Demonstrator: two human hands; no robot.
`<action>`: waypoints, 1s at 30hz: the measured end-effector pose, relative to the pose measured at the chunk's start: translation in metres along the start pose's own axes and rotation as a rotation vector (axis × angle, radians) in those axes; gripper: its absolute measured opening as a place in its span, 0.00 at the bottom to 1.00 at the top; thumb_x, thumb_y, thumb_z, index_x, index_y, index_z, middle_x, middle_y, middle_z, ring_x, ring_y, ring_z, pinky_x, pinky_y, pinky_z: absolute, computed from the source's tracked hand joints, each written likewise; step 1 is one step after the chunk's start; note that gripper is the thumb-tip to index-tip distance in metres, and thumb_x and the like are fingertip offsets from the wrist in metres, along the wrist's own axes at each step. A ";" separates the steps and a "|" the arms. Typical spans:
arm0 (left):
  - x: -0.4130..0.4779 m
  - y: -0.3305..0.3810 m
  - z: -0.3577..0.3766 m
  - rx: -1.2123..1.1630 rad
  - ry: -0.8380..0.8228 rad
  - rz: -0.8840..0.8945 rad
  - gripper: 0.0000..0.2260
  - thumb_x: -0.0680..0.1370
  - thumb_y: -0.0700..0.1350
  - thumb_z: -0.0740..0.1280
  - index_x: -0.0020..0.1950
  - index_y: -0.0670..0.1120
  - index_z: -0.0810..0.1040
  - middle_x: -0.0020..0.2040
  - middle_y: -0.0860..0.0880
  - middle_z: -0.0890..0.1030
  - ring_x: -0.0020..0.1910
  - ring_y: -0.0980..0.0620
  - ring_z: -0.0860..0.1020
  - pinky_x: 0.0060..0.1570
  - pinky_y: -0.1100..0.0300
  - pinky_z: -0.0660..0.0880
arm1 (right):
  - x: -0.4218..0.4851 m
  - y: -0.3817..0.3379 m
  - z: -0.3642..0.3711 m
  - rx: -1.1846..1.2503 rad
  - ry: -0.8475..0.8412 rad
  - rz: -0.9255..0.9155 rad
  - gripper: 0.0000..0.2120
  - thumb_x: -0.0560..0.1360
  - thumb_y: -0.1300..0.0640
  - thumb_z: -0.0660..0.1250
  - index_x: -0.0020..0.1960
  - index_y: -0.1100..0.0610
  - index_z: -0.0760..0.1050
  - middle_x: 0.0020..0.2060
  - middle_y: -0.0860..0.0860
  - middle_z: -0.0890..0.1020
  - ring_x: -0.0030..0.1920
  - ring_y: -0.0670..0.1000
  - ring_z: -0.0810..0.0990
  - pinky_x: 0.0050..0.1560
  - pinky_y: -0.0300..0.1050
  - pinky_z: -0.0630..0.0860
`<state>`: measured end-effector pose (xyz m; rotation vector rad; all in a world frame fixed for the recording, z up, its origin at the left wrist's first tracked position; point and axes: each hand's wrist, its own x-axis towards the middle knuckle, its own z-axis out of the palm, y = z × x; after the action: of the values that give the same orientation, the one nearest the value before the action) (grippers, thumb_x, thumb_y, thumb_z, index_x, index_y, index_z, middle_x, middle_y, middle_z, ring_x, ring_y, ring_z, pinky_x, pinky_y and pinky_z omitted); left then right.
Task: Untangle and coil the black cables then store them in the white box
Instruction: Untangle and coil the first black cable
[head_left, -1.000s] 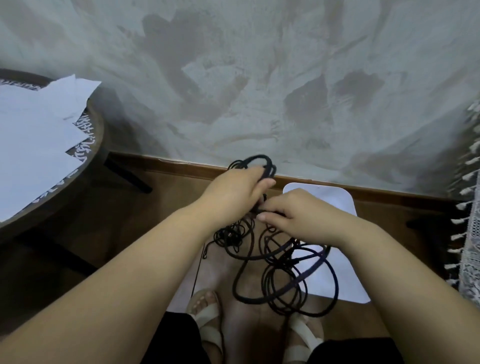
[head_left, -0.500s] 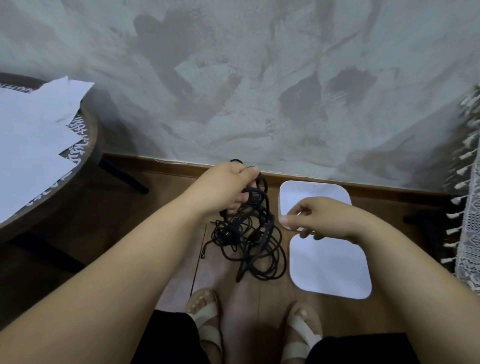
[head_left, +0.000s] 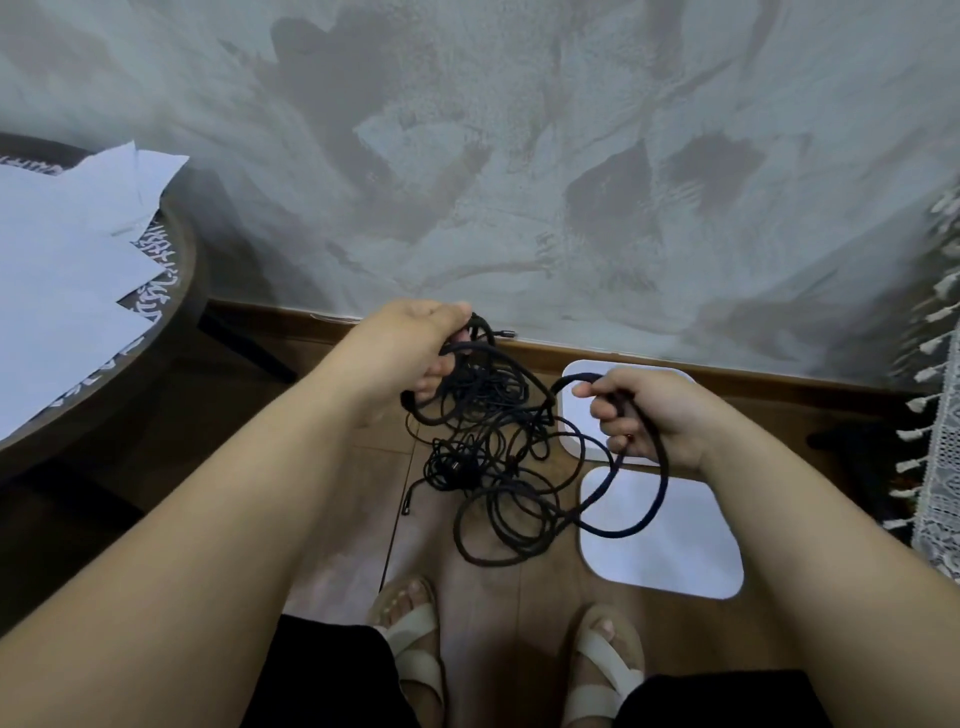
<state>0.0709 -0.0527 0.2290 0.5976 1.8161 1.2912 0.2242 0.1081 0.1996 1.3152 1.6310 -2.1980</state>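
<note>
Gripping tangled black cables (head_left: 483, 447) in curled left hand (head_left: 415, 348), right hand (head_left: 644, 415) fingers clenched around one strand

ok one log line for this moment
stage: untangling | left hand: grips black cables tangle | right hand: grips one loop | white box: on floor

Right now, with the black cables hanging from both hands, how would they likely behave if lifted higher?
Probably floppy: the black cables droop in loose loops below the left hand. Likely to snag, since many strands cross. Seemingly light: the strands look thin in the right hand.
</note>
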 end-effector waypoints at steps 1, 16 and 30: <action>-0.001 0.000 -0.005 0.037 -0.012 -0.012 0.14 0.81 0.50 0.58 0.41 0.43 0.70 0.21 0.53 0.62 0.19 0.56 0.58 0.23 0.63 0.58 | -0.001 -0.001 -0.005 -0.004 0.006 -0.018 0.11 0.79 0.60 0.54 0.43 0.59 0.74 0.23 0.48 0.67 0.20 0.44 0.58 0.22 0.35 0.60; -0.003 -0.011 0.017 0.377 -0.264 -0.008 0.12 0.79 0.50 0.64 0.39 0.44 0.73 0.24 0.52 0.65 0.22 0.54 0.61 0.23 0.64 0.60 | -0.028 -0.015 0.005 -0.027 -0.100 -0.238 0.15 0.81 0.54 0.56 0.52 0.63 0.77 0.38 0.54 0.82 0.28 0.48 0.75 0.27 0.38 0.74; 0.000 -0.012 0.054 0.311 -0.261 0.019 0.23 0.69 0.70 0.63 0.31 0.52 0.78 0.26 0.52 0.71 0.25 0.55 0.67 0.28 0.61 0.62 | -0.027 0.001 0.019 -1.089 -0.027 -0.796 0.15 0.72 0.68 0.60 0.55 0.55 0.75 0.51 0.45 0.76 0.49 0.44 0.73 0.45 0.31 0.66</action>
<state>0.1161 -0.0275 0.2093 0.9097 1.8039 0.8980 0.2304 0.0819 0.2183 0.3294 2.9603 -1.0014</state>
